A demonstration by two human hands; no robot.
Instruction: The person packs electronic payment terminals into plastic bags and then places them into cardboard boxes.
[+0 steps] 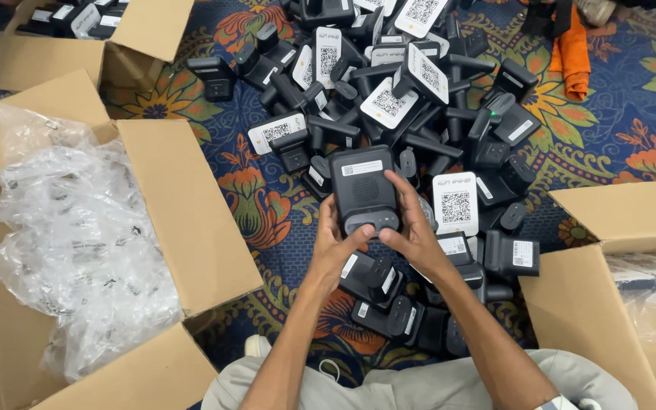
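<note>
Both hands share one black device [364,190], held upright above the pile of devices [404,99], its long axis pointing away: left hand [335,247] and right hand [411,231] pinch its near end (thumbs on top).

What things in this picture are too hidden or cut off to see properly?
- Head view: the lower front of the black device is covered by the left hand and right hand.
- Contents of the clear plastic bags: blurred by crinkled plastic.
- Right cardboard box: cut off by the edge.
- Orange cloth: cut off at the top.
</note>
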